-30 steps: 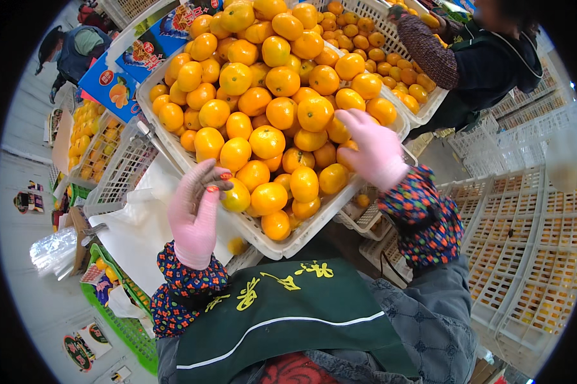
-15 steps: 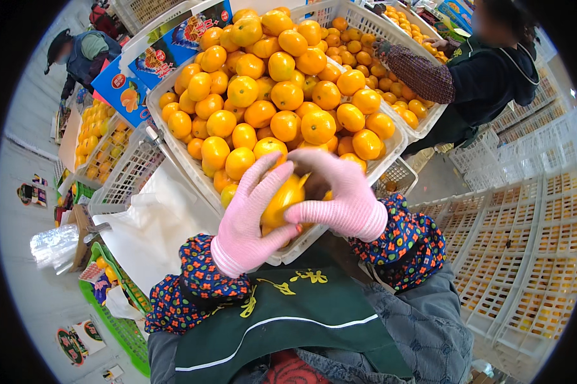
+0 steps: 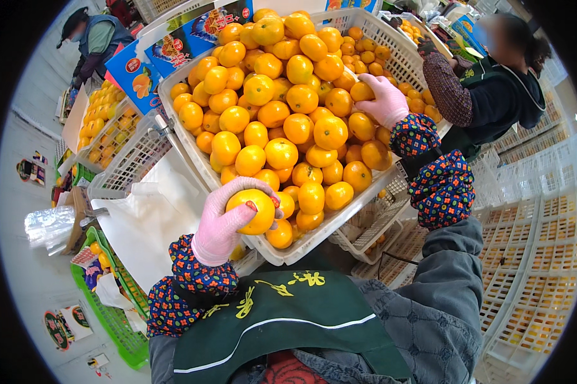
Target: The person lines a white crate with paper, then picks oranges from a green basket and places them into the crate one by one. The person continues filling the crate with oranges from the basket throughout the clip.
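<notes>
My left hand [image 3: 213, 225], in a pink knitted glove, holds a yellow-orange mandarin [image 3: 252, 212] near the front corner of a white plastic crate [image 3: 334, 221]. Its thumb and fingers curl around the fruit, with red showing at the fingertips. My right hand [image 3: 389, 104], gloved alike, reaches to the crate's right side. There its fingers and thumb close around another mandarin [image 3: 362, 91] on the heap. Many more mandarins [image 3: 273, 114] fill the crate in a mound, some with greenish tops.
Behind it stands a second crate of smaller mandarins [image 3: 363, 54], with a person in a dark apron [image 3: 503, 89] beside it. Blue printed cartons [image 3: 135, 73] lean at the left. White paper [image 3: 141, 233] and a green basket [image 3: 119, 333] lie left; stacked crates [image 3: 525, 256] stand right.
My hands have parted. The left keeps a mandarin and has moved slightly left; the right has swung up and right onto another fruit in the heap. The view has shifted a little.
</notes>
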Available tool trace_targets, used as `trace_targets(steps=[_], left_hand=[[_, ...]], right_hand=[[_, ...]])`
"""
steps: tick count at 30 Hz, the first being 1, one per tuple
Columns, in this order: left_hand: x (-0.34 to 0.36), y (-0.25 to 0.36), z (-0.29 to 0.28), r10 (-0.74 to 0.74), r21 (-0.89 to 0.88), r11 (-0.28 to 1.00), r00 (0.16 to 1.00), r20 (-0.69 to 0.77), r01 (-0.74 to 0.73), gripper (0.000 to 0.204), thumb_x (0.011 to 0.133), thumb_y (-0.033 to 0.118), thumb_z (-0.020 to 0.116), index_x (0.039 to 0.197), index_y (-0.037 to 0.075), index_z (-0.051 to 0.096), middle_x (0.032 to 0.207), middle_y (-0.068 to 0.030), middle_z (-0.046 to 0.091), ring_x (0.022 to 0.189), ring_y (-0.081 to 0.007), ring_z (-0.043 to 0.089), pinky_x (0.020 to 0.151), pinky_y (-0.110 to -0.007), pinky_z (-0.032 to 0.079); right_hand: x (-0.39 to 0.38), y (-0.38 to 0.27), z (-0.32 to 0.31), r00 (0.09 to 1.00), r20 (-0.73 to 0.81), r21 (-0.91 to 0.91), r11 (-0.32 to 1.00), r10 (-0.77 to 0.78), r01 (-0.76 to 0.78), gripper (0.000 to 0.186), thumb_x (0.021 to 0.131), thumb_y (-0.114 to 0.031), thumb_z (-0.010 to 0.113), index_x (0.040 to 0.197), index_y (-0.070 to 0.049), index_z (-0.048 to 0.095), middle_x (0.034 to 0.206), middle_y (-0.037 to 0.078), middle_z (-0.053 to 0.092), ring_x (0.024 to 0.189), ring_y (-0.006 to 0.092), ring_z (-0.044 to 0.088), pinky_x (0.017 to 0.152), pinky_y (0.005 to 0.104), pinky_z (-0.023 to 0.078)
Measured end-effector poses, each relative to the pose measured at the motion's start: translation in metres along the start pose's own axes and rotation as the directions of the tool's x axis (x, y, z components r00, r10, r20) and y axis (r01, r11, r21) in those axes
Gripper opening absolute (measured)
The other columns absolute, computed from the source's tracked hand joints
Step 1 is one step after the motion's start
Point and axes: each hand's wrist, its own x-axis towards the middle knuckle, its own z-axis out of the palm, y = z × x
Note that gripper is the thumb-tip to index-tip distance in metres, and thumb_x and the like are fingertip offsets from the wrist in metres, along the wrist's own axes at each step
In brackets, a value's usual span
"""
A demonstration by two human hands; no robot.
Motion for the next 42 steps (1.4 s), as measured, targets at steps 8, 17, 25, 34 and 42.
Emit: trace_targets(steps=[8,17,25,34,42], left_hand=[[-0.002,0.007,-0.008,0.012,0.054,0.998,0.999,0.042,-0.014,0.069,0.085,0.042,0.072,0.131,-0.005,0.051,0.11,-0.0196,0.063,0.095,-0.0294,0.068,0.083,-0.039,0.055],[-0.037,-0.022,0.003,-0.195,-0.141,0.962,0.948,0.251,0.235,0.078,0.088,0.043,0.075,0.145,0.008,0.036,0.121,-0.0126,0.06,0.091,-0.0288,0.069,0.083,-0.039,0.056],[-0.116,-0.055,-0.025,-0.331,-0.405,0.852,0.941,0.072,0.331,0.124,0.065,0.094,0.049,0.154,0.011,0.023,0.143,-0.0218,0.044,0.11,-0.0367,0.063,0.096,-0.048,0.052],[-0.269,-0.01,-0.1,0.255,-0.259,0.883,0.864,-0.434,-0.391,0.111,0.071,0.067,0.077,0.151,0.011,0.025,0.143,-0.0249,0.043,0.087,-0.0344,0.069,0.058,-0.041,0.063],[-0.557,-0.029,-0.294,-0.009,0.105,0.848,0.212,-0.977,0.52,0.071,0.088,0.046,0.07,0.141,0.004,0.049,0.118,-0.0139,0.064,0.097,-0.0234,0.066,0.08,-0.035,0.054]], right_hand=[[-0.04,-0.068,-0.051,0.93,0.235,0.97,-0.126,0.282,-0.207,0.041,0.09,-0.016,0.07,0.126,-0.001,0.057,0.11,0.009,0.067,0.098,0.0161,0.066,0.085,0.0297,0.054],[-0.161,-0.227,-0.032,0.934,-0.242,0.832,0.439,-0.264,0.34,0.072,0.074,-0.036,0.083,0.126,0.004,0.055,0.116,0.023,0.061,0.106,0.0408,0.062,0.095,0.0413,0.049],[-0.176,-0.271,-0.01,0.685,-0.351,0.662,0.348,-0.639,0.664,0.076,0.085,-0.065,0.057,0.126,-0.001,0.054,0.125,0.019,0.055,0.121,0.0405,0.052,0.111,0.0571,0.032],[-0.201,-0.318,-0.011,0.721,-0.222,0.709,0.4,-0.656,0.582,0.083,0.085,-0.06,0.063,0.134,0.005,0.048,0.137,0.025,0.051,0.125,0.0439,0.049,0.11,0.0504,0.036],[-0.234,-0.269,-0.016,0.969,-0.137,0.557,0.793,-0.204,0.245,0.043,0.08,-0.019,0.077,0.116,0.002,0.064,0.119,0.019,0.065,0.114,0.0356,0.06,0.099,0.0404,0.047]])
